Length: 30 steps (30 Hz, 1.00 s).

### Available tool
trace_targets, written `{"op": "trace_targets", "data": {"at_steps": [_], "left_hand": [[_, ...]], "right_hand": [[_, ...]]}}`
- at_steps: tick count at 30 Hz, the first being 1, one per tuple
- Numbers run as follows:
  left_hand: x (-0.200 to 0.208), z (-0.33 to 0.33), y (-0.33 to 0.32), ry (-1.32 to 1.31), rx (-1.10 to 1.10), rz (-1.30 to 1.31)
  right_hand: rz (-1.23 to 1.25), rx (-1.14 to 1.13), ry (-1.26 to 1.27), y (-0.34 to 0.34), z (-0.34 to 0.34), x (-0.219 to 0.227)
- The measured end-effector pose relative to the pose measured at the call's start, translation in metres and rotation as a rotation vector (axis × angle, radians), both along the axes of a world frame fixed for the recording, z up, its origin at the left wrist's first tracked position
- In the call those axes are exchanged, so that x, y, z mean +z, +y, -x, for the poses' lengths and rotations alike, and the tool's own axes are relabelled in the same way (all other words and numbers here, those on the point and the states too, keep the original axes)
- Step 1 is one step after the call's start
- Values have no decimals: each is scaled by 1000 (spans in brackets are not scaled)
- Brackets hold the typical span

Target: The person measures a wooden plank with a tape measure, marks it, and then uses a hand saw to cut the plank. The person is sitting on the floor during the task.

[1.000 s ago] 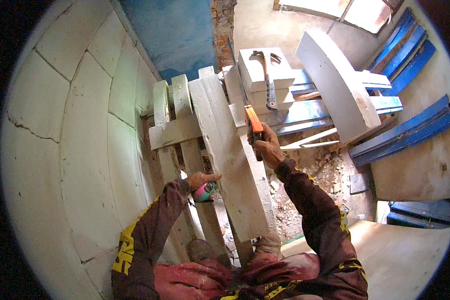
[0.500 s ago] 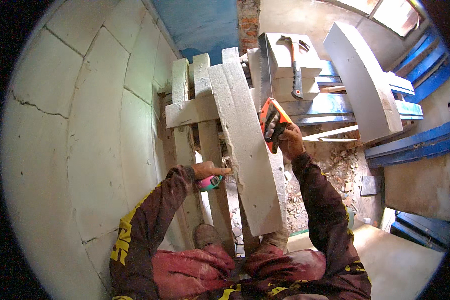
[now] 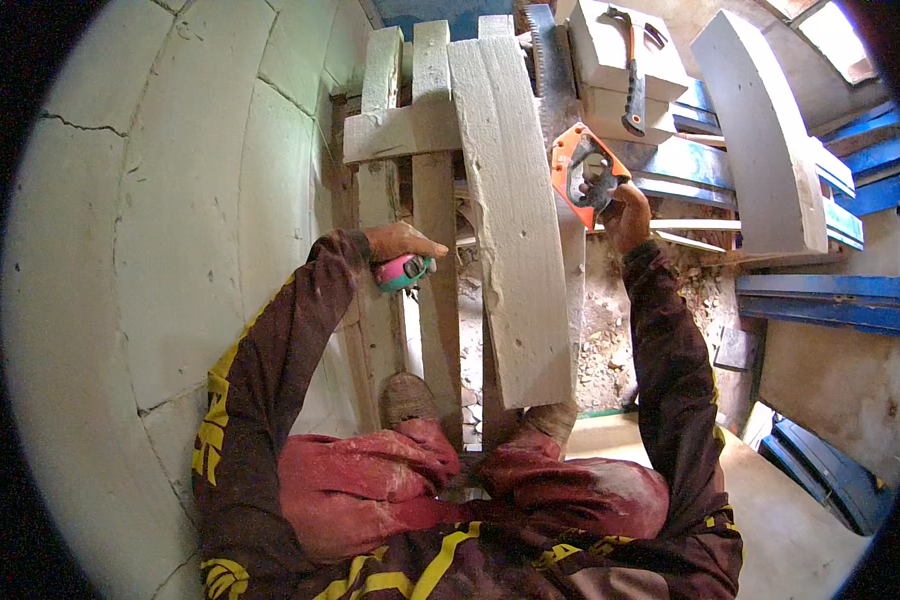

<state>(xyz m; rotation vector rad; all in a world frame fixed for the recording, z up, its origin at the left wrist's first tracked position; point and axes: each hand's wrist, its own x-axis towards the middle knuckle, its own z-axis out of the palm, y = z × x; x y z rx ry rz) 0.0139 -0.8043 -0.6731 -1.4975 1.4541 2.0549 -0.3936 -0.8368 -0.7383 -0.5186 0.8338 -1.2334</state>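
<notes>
A long pale block (image 3: 515,220), apparently lightweight concrete, lies lengthwise in front of me on wooden planks. In my left hand (image 3: 402,242) is a pink and teal tape measure (image 3: 403,272); the fingers point toward the block's left edge, a little apart from it. My right hand (image 3: 626,215) grips a handsaw (image 3: 577,150) by its orange and black handle, right of the block. Its toothed blade (image 3: 552,75) points away from me, flat side showing, alongside the block's far part.
A hammer (image 3: 634,85) rests on stacked white blocks (image 3: 605,50) at the far right. Beyond it, a tall white slab (image 3: 760,130) leans near blue panels (image 3: 820,300). A block wall (image 3: 200,200) rises at left. Rubble (image 3: 610,330) covers the floor beneath the planks.
The whole view has shifted, so things sit higher in it. The saw has turned to show more of its flat side. My left hand has drawn slightly left, away from the block's edge.
</notes>
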Motion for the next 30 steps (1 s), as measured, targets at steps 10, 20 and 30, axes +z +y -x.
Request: {"op": "trace_targets", "data": {"at_steps": [10,20,30], "left_hand": [[7,-4,-14,168,22,34],[-20,-5,-23,235,-436,556],[-2,37,4,369,-472,236]], "right_hand": [[-272,-78,435,12,-3,2],[-104,152,670,107,-21,17],[-53,406,822,118,-52,26]]}}
